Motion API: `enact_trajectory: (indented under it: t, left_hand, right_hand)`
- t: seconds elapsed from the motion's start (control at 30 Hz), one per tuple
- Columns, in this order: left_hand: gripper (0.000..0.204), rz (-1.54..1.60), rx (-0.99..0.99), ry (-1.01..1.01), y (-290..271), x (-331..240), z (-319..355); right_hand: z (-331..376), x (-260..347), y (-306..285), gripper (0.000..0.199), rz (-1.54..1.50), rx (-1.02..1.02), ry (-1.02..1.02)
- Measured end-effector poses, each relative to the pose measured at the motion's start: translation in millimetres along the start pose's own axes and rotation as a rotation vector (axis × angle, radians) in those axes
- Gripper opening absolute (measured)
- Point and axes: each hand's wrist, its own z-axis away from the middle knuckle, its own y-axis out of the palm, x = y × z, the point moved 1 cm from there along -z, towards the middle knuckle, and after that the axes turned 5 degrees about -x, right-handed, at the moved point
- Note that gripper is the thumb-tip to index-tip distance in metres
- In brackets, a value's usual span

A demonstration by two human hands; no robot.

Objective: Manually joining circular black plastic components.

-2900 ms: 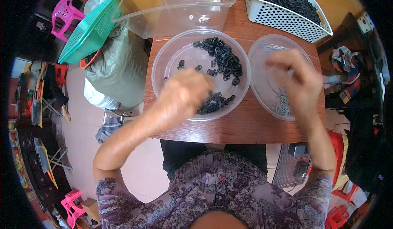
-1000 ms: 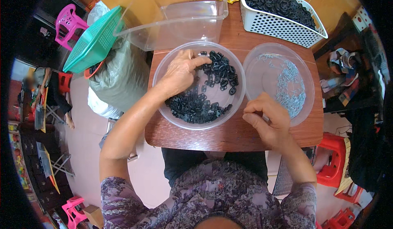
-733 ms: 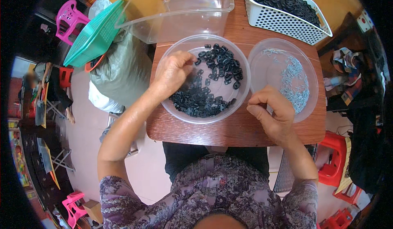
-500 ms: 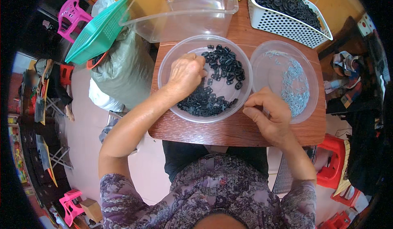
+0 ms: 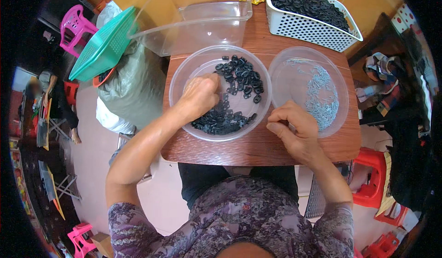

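Note:
My left hand [image 5: 201, 92] is inside a round clear plastic tub [image 5: 175, 85], its fingers curled down and closed; whatever they hold is hidden. Small black plastic pieces with holes lie in that tub in two groups: a far pile [image 5: 241, 76] right of the hand and a near pile [image 5: 221, 122] toward me. Over the table by the near rim of a second round tub [image 5: 281, 67], my right hand [image 5: 297, 129] is closed in a pinch. What it grips, if anything, is too small to make out. Thin silvery pin-like pieces [image 5: 322, 101] are scattered in the second tub.
A white perforated basket [image 5: 308, 27] full of black pieces stands at the far right of the wooden table [image 5: 253, 152]. A clear box [image 5: 202, 25] is behind the left tub. Left are a green basket [image 5: 99, 46] and a stuffed sack [image 5: 133, 87]; a red stool [image 5: 370, 177] is right.
The whole view has shifted, with the table now further left. My left hand has come slightly nearer me within the tub. My right hand keeps its pinch in nearly the same place.

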Motion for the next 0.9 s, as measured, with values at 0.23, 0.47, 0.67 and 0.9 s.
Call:
enact_trajectory:
  t: [0.23, 0.47, 0.67, 0.9]
  left_hand:
    - [0.008, 0.011, -0.147, 0.125, -13, 0, 27]
    - [0.004, 0.468, -0.132, -0.184, -24, -10, 45]
    - [0.006, 0.892, -0.100, -0.415, -25, -24, 55]
    - [0.009, 1.039, -0.128, -0.422, -13, -23, 62]
  right_hand:
    - [-2, -24, -20, 0.010, 0.120, -0.104, 0.158]
    - [-42, -82, -49, 0.009, 0.349, -0.225, 0.302]
    - [-63, -116, -48, 0.007, 0.643, -0.148, 0.171]
    - [-70, -125, -39, 0.006, 0.790, -0.088, 0.076]
